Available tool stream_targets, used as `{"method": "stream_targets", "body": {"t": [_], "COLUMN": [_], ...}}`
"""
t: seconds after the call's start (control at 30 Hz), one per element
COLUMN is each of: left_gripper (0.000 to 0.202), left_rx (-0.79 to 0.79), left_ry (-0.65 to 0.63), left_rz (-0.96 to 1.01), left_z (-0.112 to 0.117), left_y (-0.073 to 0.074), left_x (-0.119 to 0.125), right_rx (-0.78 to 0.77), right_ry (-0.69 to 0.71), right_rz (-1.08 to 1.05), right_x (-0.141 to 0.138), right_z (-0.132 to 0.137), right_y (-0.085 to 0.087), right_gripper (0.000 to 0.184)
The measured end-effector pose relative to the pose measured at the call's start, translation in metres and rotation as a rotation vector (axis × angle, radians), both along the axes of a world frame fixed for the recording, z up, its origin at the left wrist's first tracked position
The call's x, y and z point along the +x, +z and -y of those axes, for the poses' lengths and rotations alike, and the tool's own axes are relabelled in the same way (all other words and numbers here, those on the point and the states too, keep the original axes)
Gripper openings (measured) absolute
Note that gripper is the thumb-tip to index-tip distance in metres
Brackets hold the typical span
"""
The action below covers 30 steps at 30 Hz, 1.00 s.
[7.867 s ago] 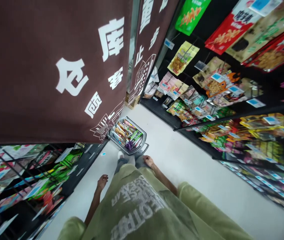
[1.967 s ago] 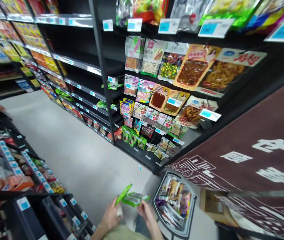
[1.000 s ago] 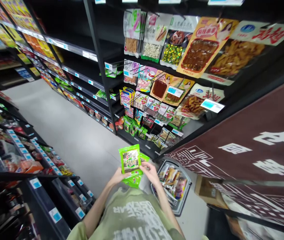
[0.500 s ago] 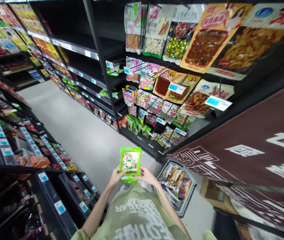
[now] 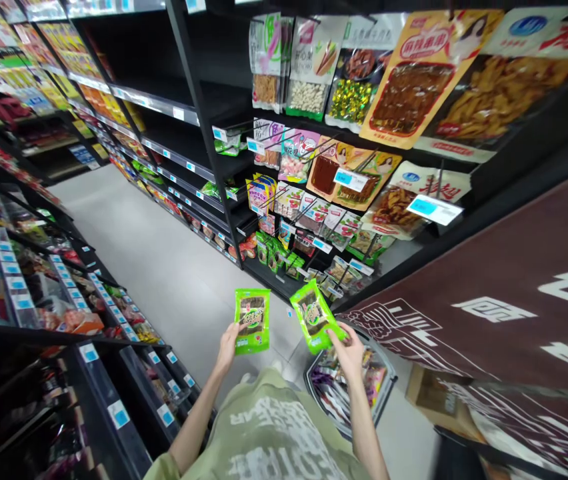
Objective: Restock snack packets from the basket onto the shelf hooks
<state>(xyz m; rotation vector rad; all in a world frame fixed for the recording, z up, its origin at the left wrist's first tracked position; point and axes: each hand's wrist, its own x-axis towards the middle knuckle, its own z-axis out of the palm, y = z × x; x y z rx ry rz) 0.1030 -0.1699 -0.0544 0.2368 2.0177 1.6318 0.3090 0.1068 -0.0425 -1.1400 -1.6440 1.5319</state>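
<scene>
The grey plastic shopping basket (image 5: 387, 400), angular at its corners and smooth along the rim, is heaped with slim, glossy wrappers, mostly crinkled and lying lengthwise. To its left, the left hand (image 5: 229, 345) grips a flat, square-cornered, bright green film packet (image 5: 253, 327) by its left edge, upright, with a dark panel framed on the front. Above the basket's far left corner in view, the right hand (image 5: 349, 348) pinches a second bright green film packet (image 5: 313, 312) (same dark panel, but tilted) between thumb and fingers at a lower corner; its sheen shows light creases. The two packets are apart.

Right of the basket is a dull brown cardboard box (image 5: 429, 400); beyond and to the right hangs a smooth maroon-brown curtain (image 5: 489, 280) printed with white characters. Beyond the basket, an orange plastic pouch (image 5: 409, 73) hangs among shiny, clear-windowed bags.
</scene>
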Motion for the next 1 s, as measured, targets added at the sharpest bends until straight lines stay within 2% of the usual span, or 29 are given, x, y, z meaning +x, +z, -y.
{"method": "stream_targets", "body": {"t": [0.17,0.23,0.3,0.37,0.47,0.57,0.63,0.73,0.83,1.0], "left_gripper": [0.043,0.046,0.054,0.06,0.058,0.045,0.038,0.036,0.035,0.038], "left_rx": [-0.002,0.033,0.057,0.037,-0.019,-0.067,-0.101,-0.122,-0.127,0.001], "left_ry": [-0.109,-0.219,-0.354,-0.481,-0.653,-0.866,-0.946,-0.912,-0.818,-0.542], "left_rz": [-0.077,-0.037,0.033,0.073,0.045,-0.066,-0.18,-0.296,-0.292,-0.073], "left_z": [-0.006,-0.004,0.0,0.001,-0.004,-0.02,-0.031,-0.041,-0.035,0.005], "left_y": [0.004,0.01,0.02,0.033,0.059,0.084,0.097,0.102,0.092,0.059], "left_x": [-0.011,-0.018,-0.028,-0.04,-0.06,-0.077,-0.086,-0.101,-0.119,-0.151], "right_rx": [0.209,0.297,0.328,0.312,0.311,0.457,0.551,0.616,0.582,0.359], "right_ry": [0.088,0.197,0.364,0.56,0.875,1.123,1.256,1.398,1.357,1.247], "right_rz": [0.115,0.209,0.267,0.259,0.21,0.132,0.075,0.118,0.212,0.195], "right_x": [0.013,0.013,0.006,-0.01,-0.053,-0.11,-0.146,-0.182,-0.197,-0.21], "right_z": [-0.025,-0.033,-0.039,-0.042,-0.034,-0.004,0.023,0.058,0.075,0.084], "right_y": [0.017,0.029,0.047,0.07,0.104,0.119,0.115,0.097,0.078,0.044], "right_gripper": [0.051,0.046,0.041,0.036,0.033,0.029,0.021,0.018,0.022,0.029]}}
